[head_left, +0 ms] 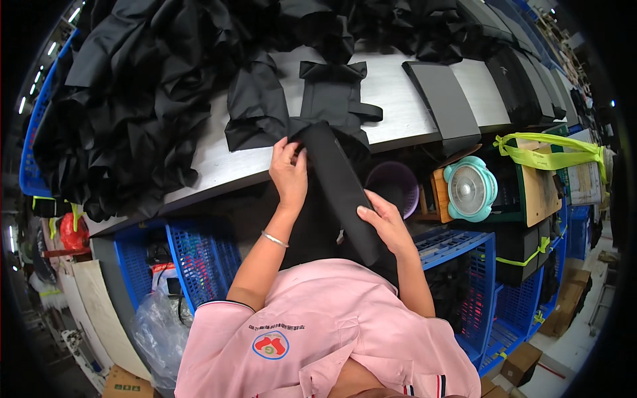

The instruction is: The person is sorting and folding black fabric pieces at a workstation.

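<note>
Left hand (289,174), fingers bent and nearly closed, pinches the upper left edge of a long black panel (342,196). The panel slants between the white table (393,93) and the torso; right hand (389,225), half closed with thumb on top, grips its right edge toward the lower end.

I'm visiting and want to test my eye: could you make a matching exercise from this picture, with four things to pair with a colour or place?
1. Long panel
2. Bangle
3. Round bin
4. Crumpled black fabric

A. Heaped on the left part of the table
B. Purple
C. Between the left hand and the right hand
D. Silver-coloured

Pairs: 1-C, 2-D, 3-B, 4-A
</note>
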Demonstrator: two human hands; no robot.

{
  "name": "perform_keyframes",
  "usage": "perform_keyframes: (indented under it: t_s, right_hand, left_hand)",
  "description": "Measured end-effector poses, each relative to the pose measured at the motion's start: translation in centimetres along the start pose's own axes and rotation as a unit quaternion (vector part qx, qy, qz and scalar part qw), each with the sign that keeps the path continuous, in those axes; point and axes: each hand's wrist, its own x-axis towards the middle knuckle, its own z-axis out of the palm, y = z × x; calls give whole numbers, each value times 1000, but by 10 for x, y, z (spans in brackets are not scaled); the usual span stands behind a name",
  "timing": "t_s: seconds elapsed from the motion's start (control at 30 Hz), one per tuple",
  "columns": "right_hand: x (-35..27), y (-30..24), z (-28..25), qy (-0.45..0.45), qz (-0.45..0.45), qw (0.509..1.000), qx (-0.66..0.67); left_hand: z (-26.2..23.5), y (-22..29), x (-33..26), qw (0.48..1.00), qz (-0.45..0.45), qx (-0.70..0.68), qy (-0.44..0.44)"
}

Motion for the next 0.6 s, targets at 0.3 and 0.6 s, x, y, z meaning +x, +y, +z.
perform_keyframes:
  t_s: [0.3,0.6]
  right_hand:
    - [-1,-18,29,224,-196,825,-480]
    - [55,10,3,208,-353,844,-345]
  left_hand:
    - [-4,50,9,967,224,84,-83]
    - [-16,96,-39,851,439,56,-284]
